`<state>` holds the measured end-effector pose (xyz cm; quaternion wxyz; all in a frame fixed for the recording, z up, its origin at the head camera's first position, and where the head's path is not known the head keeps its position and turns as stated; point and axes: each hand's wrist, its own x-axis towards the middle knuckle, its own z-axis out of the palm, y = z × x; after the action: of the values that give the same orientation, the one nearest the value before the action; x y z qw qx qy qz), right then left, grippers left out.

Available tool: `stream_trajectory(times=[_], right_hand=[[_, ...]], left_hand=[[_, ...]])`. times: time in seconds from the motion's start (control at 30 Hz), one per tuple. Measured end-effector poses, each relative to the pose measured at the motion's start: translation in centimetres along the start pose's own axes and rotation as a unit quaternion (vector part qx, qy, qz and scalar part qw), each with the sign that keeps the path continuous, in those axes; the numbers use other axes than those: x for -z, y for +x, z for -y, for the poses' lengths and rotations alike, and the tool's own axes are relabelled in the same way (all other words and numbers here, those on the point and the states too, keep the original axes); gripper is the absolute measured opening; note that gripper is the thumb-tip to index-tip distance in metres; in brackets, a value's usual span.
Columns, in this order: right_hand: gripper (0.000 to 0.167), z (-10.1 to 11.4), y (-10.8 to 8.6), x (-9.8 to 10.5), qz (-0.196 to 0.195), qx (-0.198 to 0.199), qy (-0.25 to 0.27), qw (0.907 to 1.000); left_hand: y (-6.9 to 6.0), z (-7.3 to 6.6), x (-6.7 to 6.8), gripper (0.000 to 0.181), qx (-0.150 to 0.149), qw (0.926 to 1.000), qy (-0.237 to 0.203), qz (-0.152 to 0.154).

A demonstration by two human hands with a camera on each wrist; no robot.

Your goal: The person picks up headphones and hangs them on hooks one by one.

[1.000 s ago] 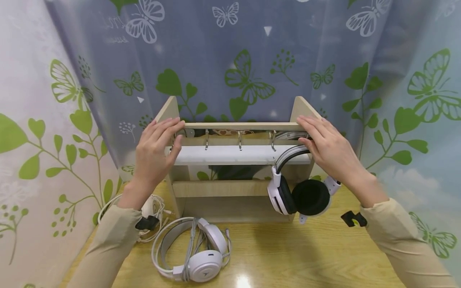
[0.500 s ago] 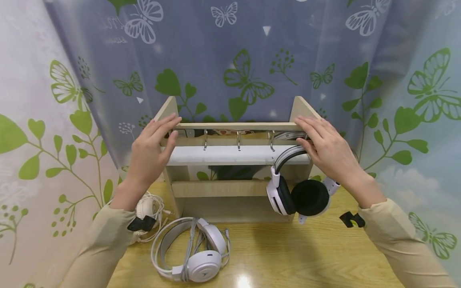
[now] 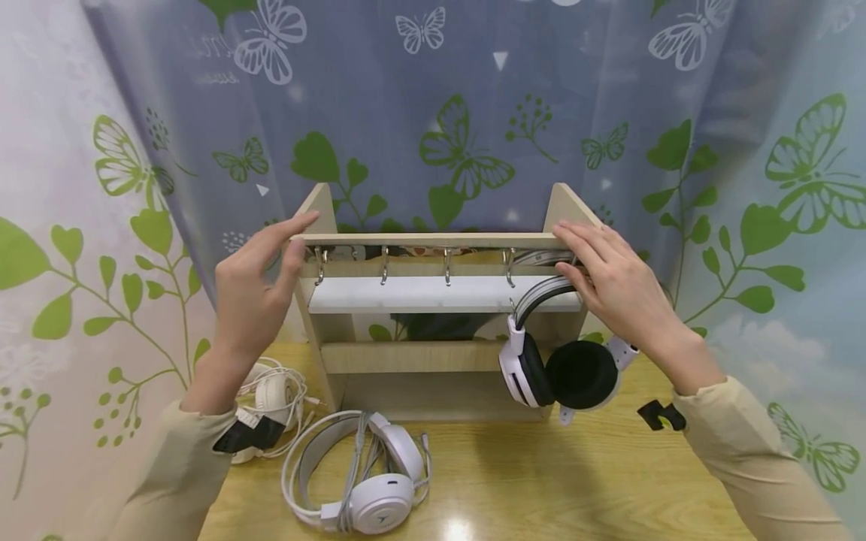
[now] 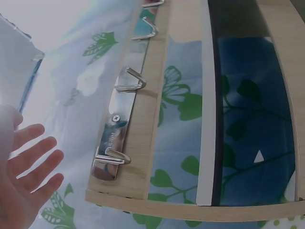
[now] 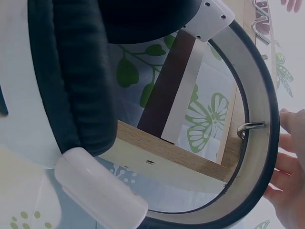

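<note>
Our right hand (image 3: 617, 289) lies with fingers extended over the end of the top board of the pale wooden rack with a white shelf (image 3: 433, 357), its thumb by the headband of the white over-ear headset with black round cushions (image 3: 516, 370); we cannot tell whether it presses on band or board. Our left hand (image 3: 252, 297), well apart from it, has its fingers spread beside the rack's opposite end, holding nothing. The headset hangs just below our right hand, its band looped over a bent silver metal hook (image 5: 250, 129). To do this step well, we would judge it best to steady the board lightly with our right hand, keep our thumb from nudging the band off its hook, and let the rack stand square before letting go. The headset's long axis runs down from the arch beneath our right thumb to the cups, which hang lowest; one black cushion faces across towards the other, which is turned partly towards us. Below and between our hands, nearer the left, lies the white headset wrapped in grey cable (image 3: 382, 505); just below our left wrist sits the small white headset in tangled white cord (image 3: 272, 394).
</note>
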<state>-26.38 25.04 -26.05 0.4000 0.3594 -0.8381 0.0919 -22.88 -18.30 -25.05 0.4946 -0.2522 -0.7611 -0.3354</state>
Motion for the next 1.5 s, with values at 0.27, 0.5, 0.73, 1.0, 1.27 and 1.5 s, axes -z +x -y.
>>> stream_trajectory(times=[0.27, 0.5, 0.73, 1.0, 1.27, 1.5], right_hand=[[0.054, 0.0, 0.0, 0.1, 0.003, -0.004, 0.001, 1.0000], [0.058, 0.0, 0.1, 0.0, 0.009, -0.008, -0.001, 0.9999], [0.059, 0.0, -0.1, 0.0, 0.010, -0.010, -0.001, 0.9999], [0.056, 0.0, -0.1, 0.1, 0.008, -0.015, 0.004, 0.9998], [0.058, 0.1, -0.2, 0.0, 0.007, -0.015, 0.003, 0.9999], [0.059, 0.0, -0.2, -0.1, 0.005, -0.012, 0.003, 0.9999]], left_hand=[[-1.2, 0.3, 1.1, 0.028, 0.038, 0.9982, -0.042, -0.021], [-3.0, 0.6, 1.9, 0.029, 0.092, 0.9926, -0.077, -0.016], [-5.2, 1.7, 2.0, 0.028, 0.125, 0.9878, -0.091, -0.016], [-8.3, 2.9, 2.0, 0.028, 0.169, 0.9785, -0.117, -0.021], [-10.9, 3.1, 2.1, 0.028, 0.230, 0.9661, -0.117, -0.011], [-13.2, 3.5, 1.9, 0.029, 0.279, 0.9541, -0.109, 0.007]])
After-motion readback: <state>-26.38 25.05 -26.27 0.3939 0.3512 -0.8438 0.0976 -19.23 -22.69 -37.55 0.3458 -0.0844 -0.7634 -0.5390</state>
